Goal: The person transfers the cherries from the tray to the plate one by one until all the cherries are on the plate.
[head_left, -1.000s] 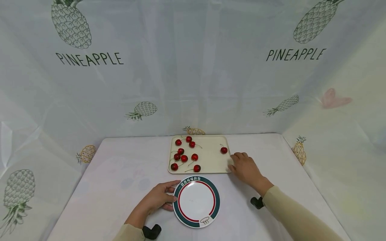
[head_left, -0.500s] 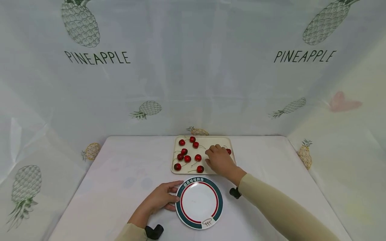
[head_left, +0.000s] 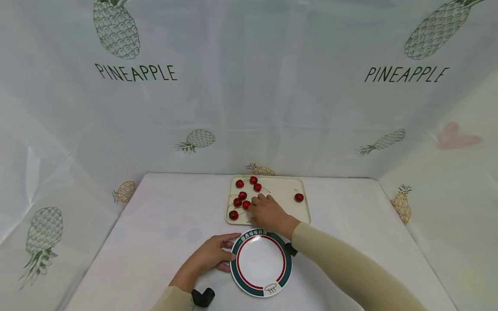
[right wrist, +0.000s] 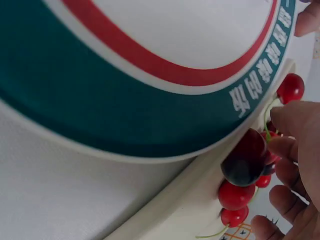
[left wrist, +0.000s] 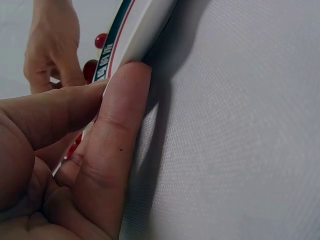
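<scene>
In the head view my left hand [head_left: 213, 252] holds the left rim of a white plate [head_left: 261, 263] with a green band and a red ring. The left wrist view shows the fingers pinching the rim of the plate [left wrist: 150, 30], a finger under it. Beyond the plate, my right hand [head_left: 268, 213] reaches over a cream tray [head_left: 285, 205]. In the right wrist view its loosely bent fingers [right wrist: 287, 172] hang beside several red cherries [right wrist: 236, 195], a thin green stem by the thumb. A darker cherry [right wrist: 245, 157] lies nearest the plate edge.
More cherries [head_left: 239, 183] lie at the tray's left part, and a lone cherry [head_left: 298, 197] at its right end. The table [head_left: 148, 250] is covered in white cloth. A pineapple-print curtain [head_left: 268, 95] hangs behind and at the sides.
My right hand has moved left from the tray's right edge to the cherries, now covering some. My left hand stays on the plate. The head view has shifted slightly.
</scene>
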The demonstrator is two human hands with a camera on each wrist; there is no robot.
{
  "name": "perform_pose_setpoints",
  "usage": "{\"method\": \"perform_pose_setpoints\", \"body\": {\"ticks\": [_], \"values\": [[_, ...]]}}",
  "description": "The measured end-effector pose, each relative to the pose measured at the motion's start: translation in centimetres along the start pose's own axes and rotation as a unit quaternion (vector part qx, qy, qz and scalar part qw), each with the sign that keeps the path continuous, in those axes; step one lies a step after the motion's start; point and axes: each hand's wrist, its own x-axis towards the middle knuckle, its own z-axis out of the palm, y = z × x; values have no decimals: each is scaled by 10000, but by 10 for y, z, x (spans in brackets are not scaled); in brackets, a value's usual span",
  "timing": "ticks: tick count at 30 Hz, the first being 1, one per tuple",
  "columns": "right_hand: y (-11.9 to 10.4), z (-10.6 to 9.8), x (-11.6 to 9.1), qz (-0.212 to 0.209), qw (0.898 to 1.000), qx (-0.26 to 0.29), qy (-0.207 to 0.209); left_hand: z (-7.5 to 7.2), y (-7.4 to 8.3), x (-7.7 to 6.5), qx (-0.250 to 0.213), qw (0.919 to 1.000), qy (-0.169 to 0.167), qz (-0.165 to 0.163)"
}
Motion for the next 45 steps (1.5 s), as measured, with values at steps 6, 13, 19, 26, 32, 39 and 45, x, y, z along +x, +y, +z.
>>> {"method": "perform_pose_setpoints", "body": {"ticks": [6,13,19,26,32,39,45], "values": [[3,6,-3,-169,9998,83,-100,2,2,-1,-16,10000,-10,75],[11,10,-11,-178,9998,27,-3,3,3,-2,4,10000,29,42],[17,11,-18,-84,9999,131,46,2,2,-2,7,10000,41,56],[27,9,-28,177,9996,174,-161,1,0,-2,-26,9999,-13,130],[39,8,-37,222,9995,-49,-206,2,0,-2,40,10000,33,55],[54,9,-49,247,9991,-295,-189,3,0,-2,97,9999,54,39],[63,6,-56,392,9985,-198,332,2,-1,-1,135,9999,88,26]]}}
